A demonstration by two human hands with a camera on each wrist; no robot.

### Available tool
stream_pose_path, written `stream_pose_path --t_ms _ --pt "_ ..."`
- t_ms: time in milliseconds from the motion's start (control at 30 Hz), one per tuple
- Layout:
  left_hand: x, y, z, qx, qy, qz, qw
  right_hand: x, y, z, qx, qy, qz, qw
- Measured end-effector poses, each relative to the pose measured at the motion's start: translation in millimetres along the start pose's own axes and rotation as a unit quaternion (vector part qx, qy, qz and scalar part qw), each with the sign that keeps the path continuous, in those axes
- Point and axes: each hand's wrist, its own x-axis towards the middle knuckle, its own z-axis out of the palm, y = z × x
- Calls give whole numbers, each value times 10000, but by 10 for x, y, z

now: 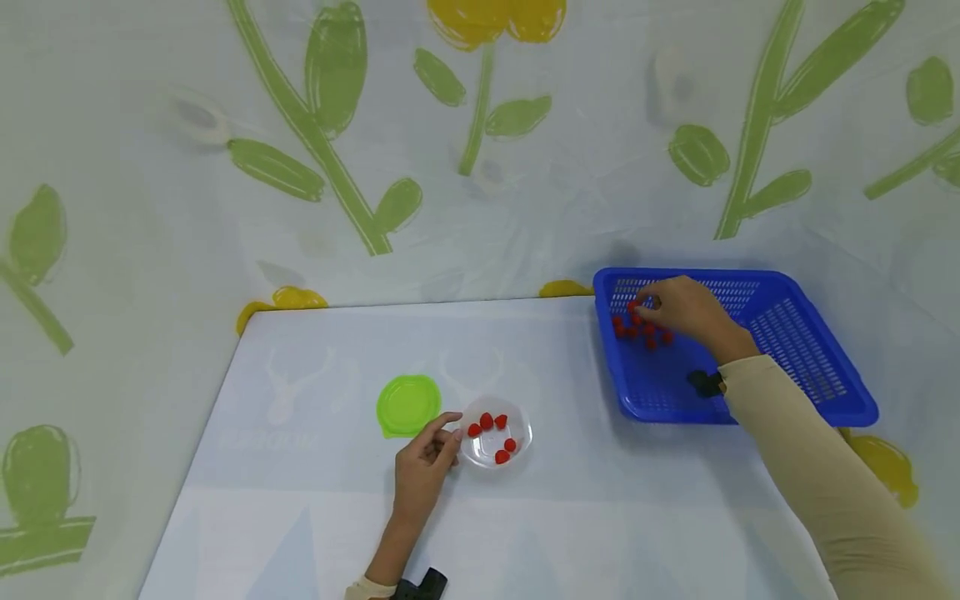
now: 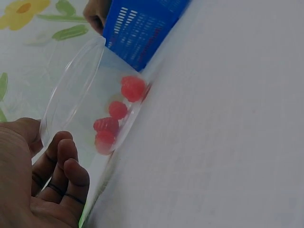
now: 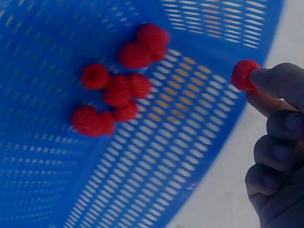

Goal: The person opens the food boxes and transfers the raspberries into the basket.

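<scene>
My right hand (image 1: pixel 688 310) is over the left part of a blue plastic basket (image 1: pixel 637 408), pinching one red raspberry (image 3: pixel 242 75) between thumb and forefinger. Several more raspberries (image 3: pixel 117 89) lie in the basket below it. On the table, my left hand (image 1: pixel 422 473) grips the left rim of a clear plastic bowl (image 1: pixel 528 435) with thumb and forefinger, its other fingers curled beside the wall. Inside that bowl sit several raspberries (image 2: pixel 133 89), as the left wrist view shows through its side.
A bright green lid (image 1: pixel 408 406) lies flat on the white table (image 1: pixel 300 467), just left of the bowl. The basket stands at the table's far right corner. Behind everything hangs a pale sheet (image 1: pixel 585 183) printed with green leaves and yellow flowers.
</scene>
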Motion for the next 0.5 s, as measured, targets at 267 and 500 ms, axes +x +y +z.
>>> stream_pose_path --t_ms 267,500 --pt "-29 -21 -14 74 10 -88 9999 163 108 200 -192 -111 -152 9996" --pt "9 8 -24 6 -70 -145 9999 247 182 285 -243 -162 -68 9996"
